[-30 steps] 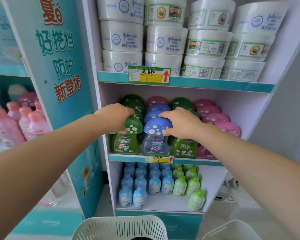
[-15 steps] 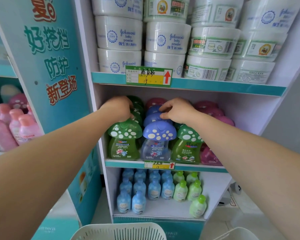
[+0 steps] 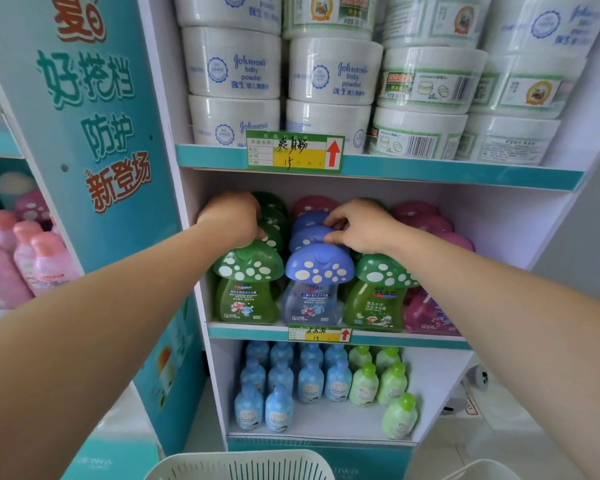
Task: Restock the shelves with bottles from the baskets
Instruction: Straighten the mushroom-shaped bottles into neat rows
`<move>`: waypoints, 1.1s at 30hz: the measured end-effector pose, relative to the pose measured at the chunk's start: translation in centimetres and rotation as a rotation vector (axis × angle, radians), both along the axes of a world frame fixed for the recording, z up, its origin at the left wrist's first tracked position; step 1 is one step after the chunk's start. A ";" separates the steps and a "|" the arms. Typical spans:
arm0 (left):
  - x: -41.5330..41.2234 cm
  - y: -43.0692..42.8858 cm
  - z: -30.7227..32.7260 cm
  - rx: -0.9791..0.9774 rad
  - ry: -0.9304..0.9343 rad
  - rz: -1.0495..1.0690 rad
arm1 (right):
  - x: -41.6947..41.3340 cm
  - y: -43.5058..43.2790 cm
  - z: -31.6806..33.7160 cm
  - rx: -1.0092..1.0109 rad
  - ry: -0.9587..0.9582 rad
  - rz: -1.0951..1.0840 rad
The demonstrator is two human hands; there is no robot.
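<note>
Second blue bottle, middle shelf, directly behind the front blue bottle: mushroom cap pinched by the curled fingers and thumb of the right hand. Second green bottle, left row: cap gripped under the curled left hand. White basket below.
</note>
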State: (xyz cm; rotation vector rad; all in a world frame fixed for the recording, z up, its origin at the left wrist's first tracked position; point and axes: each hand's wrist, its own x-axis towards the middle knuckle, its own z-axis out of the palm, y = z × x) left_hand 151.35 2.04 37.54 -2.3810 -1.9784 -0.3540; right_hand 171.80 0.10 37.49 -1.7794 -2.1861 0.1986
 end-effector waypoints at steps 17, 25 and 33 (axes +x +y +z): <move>0.2 -0.8 0.2 -0.016 -0.047 -0.014 | 0.4 -0.4 0.0 -0.012 -0.155 0.076; 0.3 -0.6 0.3 -0.052 -0.009 0.006 | 0.5 0.1 -0.1 -0.025 -0.172 0.096; 1.3 1.3 0.9 -0.020 -0.009 -0.016 | 0.5 1.7 0.6 0.119 0.079 -0.059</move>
